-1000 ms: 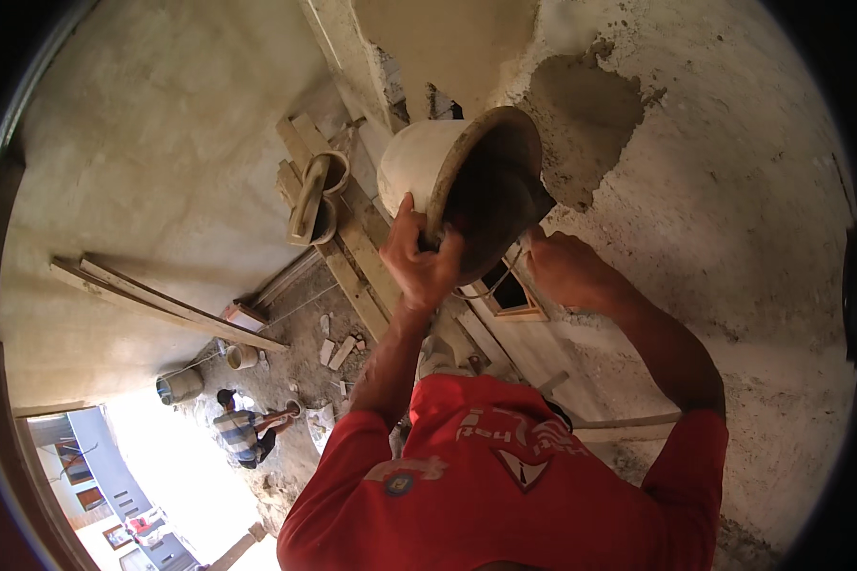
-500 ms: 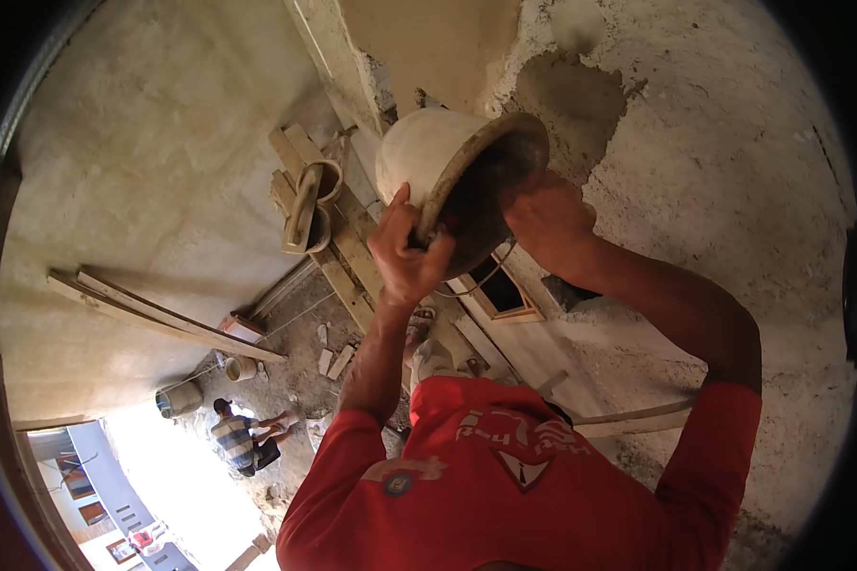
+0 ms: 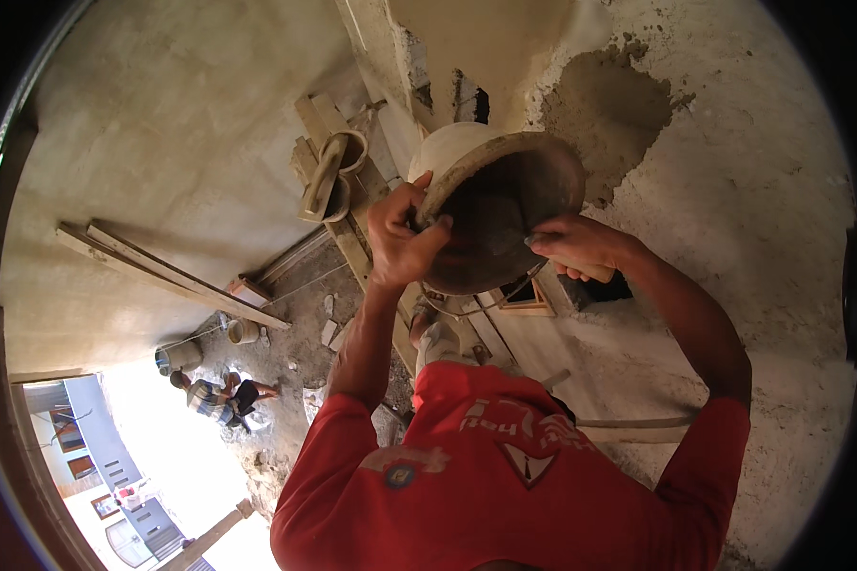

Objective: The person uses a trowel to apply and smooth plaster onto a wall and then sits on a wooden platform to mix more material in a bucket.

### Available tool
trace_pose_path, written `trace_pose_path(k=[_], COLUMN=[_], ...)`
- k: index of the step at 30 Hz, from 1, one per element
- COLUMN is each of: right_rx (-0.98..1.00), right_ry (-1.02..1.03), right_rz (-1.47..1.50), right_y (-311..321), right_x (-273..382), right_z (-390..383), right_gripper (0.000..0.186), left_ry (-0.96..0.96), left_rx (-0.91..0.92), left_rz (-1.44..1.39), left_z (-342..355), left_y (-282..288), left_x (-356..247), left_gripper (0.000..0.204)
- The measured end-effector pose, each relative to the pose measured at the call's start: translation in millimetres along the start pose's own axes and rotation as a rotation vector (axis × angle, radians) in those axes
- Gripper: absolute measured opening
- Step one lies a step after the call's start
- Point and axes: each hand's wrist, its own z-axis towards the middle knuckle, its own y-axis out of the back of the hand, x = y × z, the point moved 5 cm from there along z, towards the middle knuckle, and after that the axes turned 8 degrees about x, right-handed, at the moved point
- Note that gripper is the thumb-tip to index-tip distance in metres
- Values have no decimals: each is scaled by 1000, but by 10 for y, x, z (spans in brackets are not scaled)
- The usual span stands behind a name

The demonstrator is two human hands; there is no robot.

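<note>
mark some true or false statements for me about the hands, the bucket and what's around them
1. The left hand grips the rim of the bucket. True.
2. The right hand holds nothing. False: the right hand holds a wooden-handled tool.
3. The bucket's open mouth is hidden from the camera. False: its inside shows.
4. A dark patch marks the wall above and right of the bucket. True.
5. The shirt is blue. False: the shirt is red.

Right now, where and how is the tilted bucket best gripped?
Probably by the rim of the bucket, from the left, thumb inside and fingers outside: it tilts open toward the camera, exposing that edge, where the left hand grips. The right hand, holding a wooden-handled tool, takes up the right side.
</note>
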Motion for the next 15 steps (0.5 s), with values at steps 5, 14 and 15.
trace_pose_path(k=[5,14,15], right_rx=[246,491,494], right_ry=[130,469,484], right_rz=[685,1182,1206], right_y=[-421,-844,-858], right_x=[-300,7,32], right_z=[197,337,337], right_gripper=[39,49,49], left_ry=[127,17,0], left_rx=[-182,-413,-430], left_rz=[-133,-56,-8], left_z=[-45,-119,-126], left_y=[22,175,168], left_x=[119,231,229], left_gripper=[22,36,38])
